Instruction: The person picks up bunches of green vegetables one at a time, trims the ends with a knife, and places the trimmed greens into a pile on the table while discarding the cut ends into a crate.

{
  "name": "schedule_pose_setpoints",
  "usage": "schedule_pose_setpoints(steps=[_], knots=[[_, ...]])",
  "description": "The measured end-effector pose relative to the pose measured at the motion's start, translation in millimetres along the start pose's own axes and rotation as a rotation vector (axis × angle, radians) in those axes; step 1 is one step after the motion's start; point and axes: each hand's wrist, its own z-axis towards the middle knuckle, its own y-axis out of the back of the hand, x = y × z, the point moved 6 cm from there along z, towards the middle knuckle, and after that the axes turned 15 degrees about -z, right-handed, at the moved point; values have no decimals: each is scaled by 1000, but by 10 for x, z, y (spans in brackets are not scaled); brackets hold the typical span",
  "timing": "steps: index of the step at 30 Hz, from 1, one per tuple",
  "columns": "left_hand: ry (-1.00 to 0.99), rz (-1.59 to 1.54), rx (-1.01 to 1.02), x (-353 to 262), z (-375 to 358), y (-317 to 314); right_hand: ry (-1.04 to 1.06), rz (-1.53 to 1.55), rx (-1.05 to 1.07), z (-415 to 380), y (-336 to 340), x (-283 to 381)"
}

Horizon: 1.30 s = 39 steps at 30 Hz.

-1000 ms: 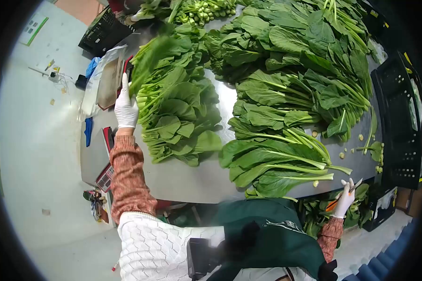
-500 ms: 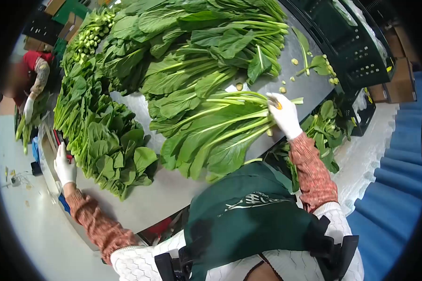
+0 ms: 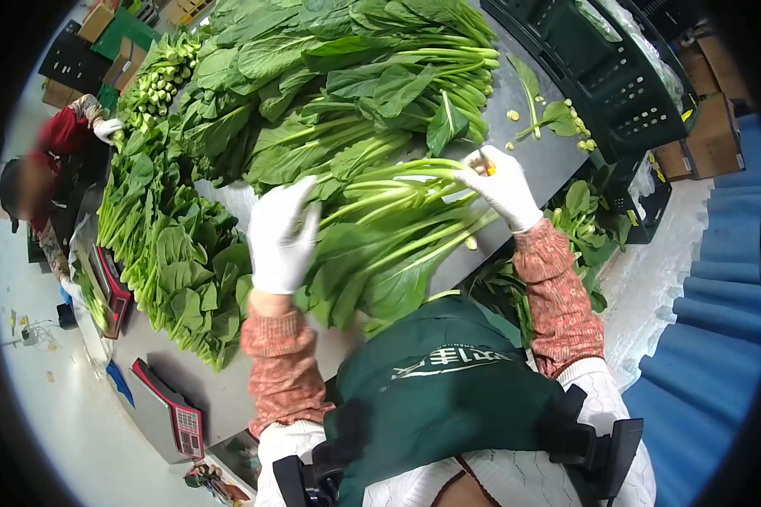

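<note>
My left hand (image 3: pixel 282 241), in a white glove, hovers over the leaf end of a bunch of leafy greens (image 3: pixel 389 253), thumb apart from the fingers; it looks open and a little blurred. At the stalk end, my white-gloved right hand (image 3: pixel 505 193) is closed, its fingertips against the stalks. A small orange thing (image 3: pixel 489 169) shows between its fingers; its kind is too hidden to name. Behind lies a large heap of the same greens (image 3: pixel 372 93), stalks to the right. Another pile of greens (image 3: pixel 177 262) lies to the left.
Trimmed stalk ends (image 3: pixel 513 116) and a loose leaf (image 3: pixel 526 78) lie on the metal table (image 3: pixel 558 165). A dark green crate (image 3: pixel 617 84) stands at the right, with greens (image 3: pixel 583 228) below the edge. Red-framed scales (image 3: pixel 177 414) sit left. A co-worker (image 3: pixel 59 169) reaches toward the greens.
My left hand has moved right from the table's left edge to above the bunch. My right hand has shifted slightly left and up. The co-worker has leaned in, and a scale now shows.
</note>
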Motion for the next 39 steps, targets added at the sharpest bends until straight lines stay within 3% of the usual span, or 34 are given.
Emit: schedule_pose_setpoints(steps=[2, 7, 11, 13, 15, 17, 19, 21, 23, 24, 25, 26, 27, 28, 29, 30, 32, 33, 34, 35, 37, 38, 39], knots=[[-68, -56, 49, -237, 130, -292, 54, 156, -81, -39, 224, 130], [-123, -212, 121, -729, 434, -707, -63, 513, -203, -252, 784, 444], [-276, -267, -31, -917, 638, -718, -74, 541, -332, -321, 1070, 335], [-216, -200, -105, -828, 624, -562, -108, 584, -325, -375, 1202, 118], [-148, -117, -150, -669, 523, -293, -181, 559, -331, -511, 1395, -316], [39, -255, -226, -261, 321, -106, -241, 526, -318, -690, 1638, -830], [216, -302, -198, 21, 118, -59, -279, 500, -289, -869, 1810, -1506], [206, -234, -74, 137, 31, -198, -387, 425, -228, -1039, 1944, -2361], [221, -231, 45, 344, -88, -576, -303, -281, -458, -1093, 1999, -3365], [192, -177, 139, 390, -117, -805, -478, -561, -391, -1131, 1966, -3149], [173, -131, 208, 489, -163, -1074, -464, -514, -379, -1097, 1854, -2752], [110, -57, 272, 521, -169, -1308, -298, -177, -475, -1030, 1615, -2762], [-8, 2, 334, 600, -206, -1535, -238, -247, -407, -966, 1431, -2226], [15, 89, 444, 651, -211, -1718, -196, -277, -346, -883, 1214, -1805], [35, 178, 551, 688, -217, -1875, -198, -8, -207, -815, 921, -1550], [113, 240, 620, 769, -241, -1985, -143, 36, -134, -753, 676, -1216], [143, 303, 644, 789, -198, -2010, -119, 203, 40, -649, 104, -852], [160, 336, 656, 811, -183, -2003, 2, 115, 106, -614, -140, -698], [116, 308, 632, 869, -177, -1961, -10, 222, 200, -613, -309, -467], [97, 224, 561, 817, -94, -1856, -1, 115, 243, -589, -425, -323], [59, 64, 419, 586, 121, -1486, 101, 38, 98, -567, -517, -233], [80, -46, 320, 453, 194, -1310, 57, -3, 42, -554, -450, -158], [219, -108, 323, 390, 234, -1188, 44, 23, 5, -527, -401, -85]])
